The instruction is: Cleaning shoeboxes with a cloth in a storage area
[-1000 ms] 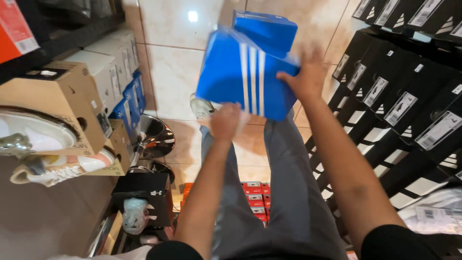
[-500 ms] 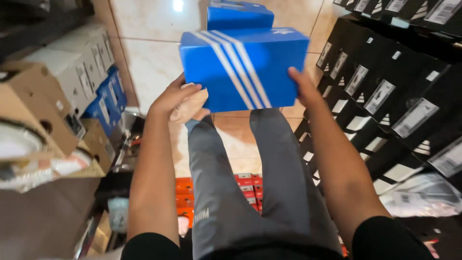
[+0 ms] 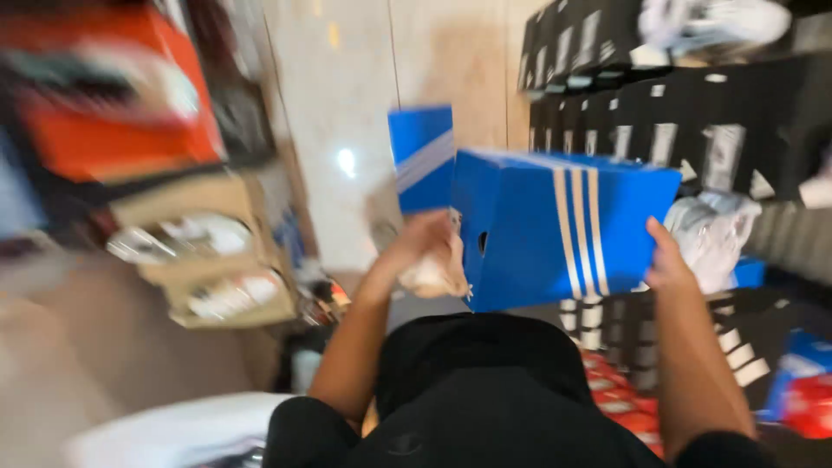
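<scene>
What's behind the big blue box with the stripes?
Behind the blue striped box, a second blue box sticks up, partly covered. To the right, black boxes are stacked on a shelf. The left hand and right hand hold the box; its inside is hidden.

Tiled aisle [image 3: 347,113] open; black boxes [image 3: 659,130] wall right, cartons [image 3: 217,251] left.

Both hands, left hand [image 3: 422,251] and right hand [image 3: 667,264], grip blue striped box [image 3: 555,225]; black boxes [image 3: 659,130] behind.
</scene>
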